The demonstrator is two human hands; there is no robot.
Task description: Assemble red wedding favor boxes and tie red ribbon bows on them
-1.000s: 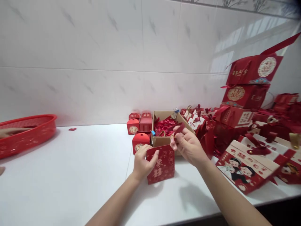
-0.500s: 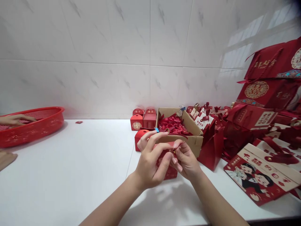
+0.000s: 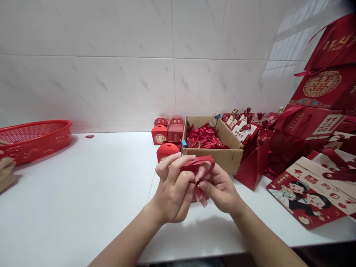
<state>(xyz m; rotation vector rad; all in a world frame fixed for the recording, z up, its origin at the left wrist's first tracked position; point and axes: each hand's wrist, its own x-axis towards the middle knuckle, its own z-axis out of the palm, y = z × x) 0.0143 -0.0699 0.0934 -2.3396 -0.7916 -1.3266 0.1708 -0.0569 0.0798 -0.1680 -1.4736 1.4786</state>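
My left hand [image 3: 174, 191] is closed around a small red gift box [image 3: 194, 199], mostly hidden behind the fingers. A dark red ribbon [image 3: 208, 163] curves in a loop above my fingers. Its end carries a small gold stud [image 3: 198, 186]. My right hand [image 3: 224, 189] pinches the ribbon by the stud between thumb and fingers. Both hands meet just in front of a cardboard box [image 3: 236, 155] of red ribbons [image 3: 205, 140]. Beside my left fingers stands a red box with a rounded top [image 3: 167, 149].
Small red boxes [image 3: 160, 135] stand at the wall. Red gift bags [image 3: 254, 159] and a stack of larger red boxes [image 3: 319, 89] fill the right. A cartoon-couple bag [image 3: 306, 196] lies in front. Left are a red basket [image 3: 41, 148] and another person's hand [image 3: 7, 172].
The ribbon now forms a clear loop, and my left fingers have curled tighter. The other person's hand has left the basket's inside. The whole view has shifted slightly.
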